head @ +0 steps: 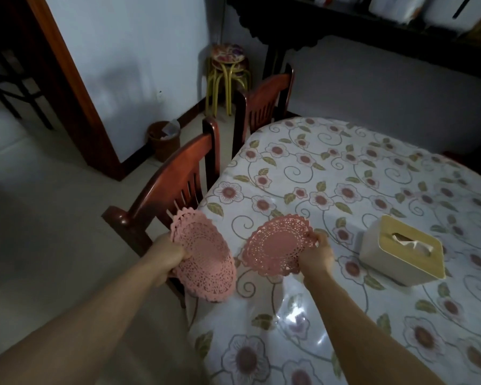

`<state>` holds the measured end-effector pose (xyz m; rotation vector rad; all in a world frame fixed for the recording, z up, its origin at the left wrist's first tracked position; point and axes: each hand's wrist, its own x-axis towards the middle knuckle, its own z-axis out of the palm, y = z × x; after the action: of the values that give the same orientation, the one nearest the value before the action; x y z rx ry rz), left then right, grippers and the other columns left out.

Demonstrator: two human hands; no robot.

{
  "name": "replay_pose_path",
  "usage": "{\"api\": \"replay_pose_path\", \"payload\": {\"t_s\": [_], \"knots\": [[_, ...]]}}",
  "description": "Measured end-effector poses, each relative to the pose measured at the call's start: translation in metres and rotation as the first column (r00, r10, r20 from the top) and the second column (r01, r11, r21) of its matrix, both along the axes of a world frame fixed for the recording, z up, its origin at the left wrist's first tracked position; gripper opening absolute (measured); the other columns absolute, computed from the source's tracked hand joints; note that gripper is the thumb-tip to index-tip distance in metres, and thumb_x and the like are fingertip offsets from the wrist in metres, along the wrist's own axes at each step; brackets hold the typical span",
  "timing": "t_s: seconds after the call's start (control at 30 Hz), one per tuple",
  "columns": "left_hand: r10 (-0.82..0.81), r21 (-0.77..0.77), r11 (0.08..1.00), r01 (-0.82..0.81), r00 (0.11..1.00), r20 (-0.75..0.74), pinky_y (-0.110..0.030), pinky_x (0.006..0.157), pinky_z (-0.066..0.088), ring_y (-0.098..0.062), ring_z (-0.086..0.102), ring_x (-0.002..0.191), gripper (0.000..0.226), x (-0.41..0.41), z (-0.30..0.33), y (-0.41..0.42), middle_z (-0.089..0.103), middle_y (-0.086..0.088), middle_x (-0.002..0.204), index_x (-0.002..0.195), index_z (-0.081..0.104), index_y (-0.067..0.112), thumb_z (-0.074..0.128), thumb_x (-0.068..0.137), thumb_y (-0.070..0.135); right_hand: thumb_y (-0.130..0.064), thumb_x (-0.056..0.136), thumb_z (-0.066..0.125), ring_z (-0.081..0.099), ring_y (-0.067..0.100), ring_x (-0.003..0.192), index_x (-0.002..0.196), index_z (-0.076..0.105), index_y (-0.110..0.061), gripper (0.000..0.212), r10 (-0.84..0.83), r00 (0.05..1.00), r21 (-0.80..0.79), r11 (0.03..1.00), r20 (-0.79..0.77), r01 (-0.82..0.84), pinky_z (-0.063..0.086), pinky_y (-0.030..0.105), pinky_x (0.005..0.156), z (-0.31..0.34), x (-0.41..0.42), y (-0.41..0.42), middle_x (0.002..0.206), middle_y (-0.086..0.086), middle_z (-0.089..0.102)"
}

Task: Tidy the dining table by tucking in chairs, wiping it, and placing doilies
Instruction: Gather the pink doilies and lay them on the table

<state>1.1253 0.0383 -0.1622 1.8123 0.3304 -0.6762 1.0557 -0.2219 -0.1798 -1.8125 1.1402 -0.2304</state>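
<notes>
My left hand (169,257) grips a stack of pink lace doilies (206,259) by its left edge, held tilted over the table's left rim. My right hand (317,255) pinches a single pink doily (275,245) at its right edge, holding it just above the flowered tablecloth of the round dining table (345,176). Two red-brown wooden chairs stand at the table's left side: the near chair (172,184) right beside my left hand, the far chair (264,101) pushed up against the table edge.
A cream tissue box (400,254) with a wooden lid sits on the table right of my right hand. A brown waste bin (164,140) stands by the wall. Stacked yellow-legged stools (228,70) fill the corner. A dark shelf runs along the far wall.
</notes>
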Motion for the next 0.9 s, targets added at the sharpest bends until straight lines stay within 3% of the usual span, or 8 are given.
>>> {"api": "replay_pose_path", "payload": {"t_s": [0.07,0.23,0.37,0.47,0.53,0.63,0.8,0.9], "knots": [[0.058,0.003,0.998,-0.058,0.998,0.024,-0.025,0.059,0.047,-0.02,0.061,0.082,0.034,0.012,-0.003,-0.004,0.066,-0.009,0.099,0.109,0.061,0.011,0.056,0.082,-0.009,0.011,0.082,0.033,0.051,0.015,0.051,0.113,0.054,-0.023,0.05,-0.021,1.0,0.029,0.999,-0.013,0.021,0.035,0.021,0.033,-0.009,0.014,-0.01,0.072,0.001,0.058],[0.056,-0.024,0.998,-0.055,0.998,0.033,-0.047,0.094,0.047,-0.03,0.058,0.107,0.038,0.03,-0.009,-0.02,0.063,-0.012,0.116,0.121,0.057,0.009,0.057,0.085,-0.003,0.013,0.081,0.034,0.053,0.024,0.059,0.123,0.052,-0.02,0.056,0.027,0.999,0.12,0.992,-0.034,-0.022,0.045,0.033,0.052,-0.035,0.055,-0.023,0.072,0.009,0.06],[0.029,0.041,0.999,-0.031,0.998,0.05,-0.05,0.097,0.045,-0.031,0.057,0.111,0.039,0.039,-0.012,-0.033,0.062,-0.013,0.12,0.122,0.055,0.009,0.059,0.085,-0.001,0.006,0.086,0.04,0.059,0.034,0.094,0.127,0.039,-0.006,0.043,0.124,0.957,0.034,0.992,-0.264,-0.119,0.045,0.036,0.069,-0.049,0.059,-0.022,0.111,0.023,0.06],[0.045,0.065,0.997,-0.05,0.996,0.083,-0.045,0.095,0.045,-0.032,0.056,0.111,0.039,0.041,-0.014,-0.04,0.062,-0.014,0.12,0.122,0.056,0.008,0.059,0.084,-0.002,0.003,0.088,0.043,0.045,0.041,0.122,0.143,0.017,-0.005,0.062,0.212,0.92,0.075,0.977,-0.33,-0.198,0.044,0.045,0.089,-0.053,0.053,-0.021,0.14,0.029,0.037],[0.063,0.034,0.997,-0.066,0.995,0.075,-0.041,0.09,0.045,-0.029,0.057,0.106,0.038,0.04,-0.01,-0.044,0.062,-0.013,0.117,0.12,0.057,0.008,0.059,0.084,-0.002,-0.007,0.086,0.054,0.022,0.043,0.138,0.15,0.0,-0.012,0.083,0.288,0.88,0.081,0.957,-0.378,-0.279,0.03,0.051,0.107,-0.049,0.05,-0.021,0.154,0.025,0.012],[0.055,-0.024,0.998,-0.054,0.997,0.046,-0.038,0.09,0.044,-0.025,0.057,0.101,0.035,0.037,-0.001,-0.047,0.063,-0.012,0.115,0.116,0.059,0.009,0.059,0.083,-0.003,-0.037,0.086,0.061,0.004,0.038,0.144,0.151,0.002,-0.017,0.091,0.392,0.845,0.075,0.916,-0.364,-0.393,0.017,0.054,0.113,-0.033,0.047,-0.012,0.159,0.015,-0.001],[0.048,-0.209,0.976,-0.053,0.998,-0.029,-0.045,0.095,0.044,-0.031,0.06,0.1,0.029,0.026,0.025,-0.054,0.065,-0.016,0.109,0.098,0.063,0.012,0.054,0.083,-0.011,-0.064,0.082,0.053,0.026,0.038,0.139,0.149,0.017,-0.015,0.091,0.455,0.884,0.24,0.874,-0.102,-0.422,0.032,0.055,0.108,0.008,0.047,0.016,0.155,0.017,0.022],[0.026,-0.281,0.959,-0.025,1.0,0.001,-0.043,0.095,0.045,-0.033,0.059,0.103,0.03,0.018,0.042,-0.057,0.065,-0.018,0.11,0.1,0.062,0.011,0.053,0.083,-0.013,-0.061,0.078,0.061,0.053,0.035,0.119,0.131,0.046,-0.009,0.076,0.495,0.866,0.224,0.854,-0.071,-0.47,0.046,0.051,0.099,0.035,0.041,0.029,0.128,0.016,0.055]]}}
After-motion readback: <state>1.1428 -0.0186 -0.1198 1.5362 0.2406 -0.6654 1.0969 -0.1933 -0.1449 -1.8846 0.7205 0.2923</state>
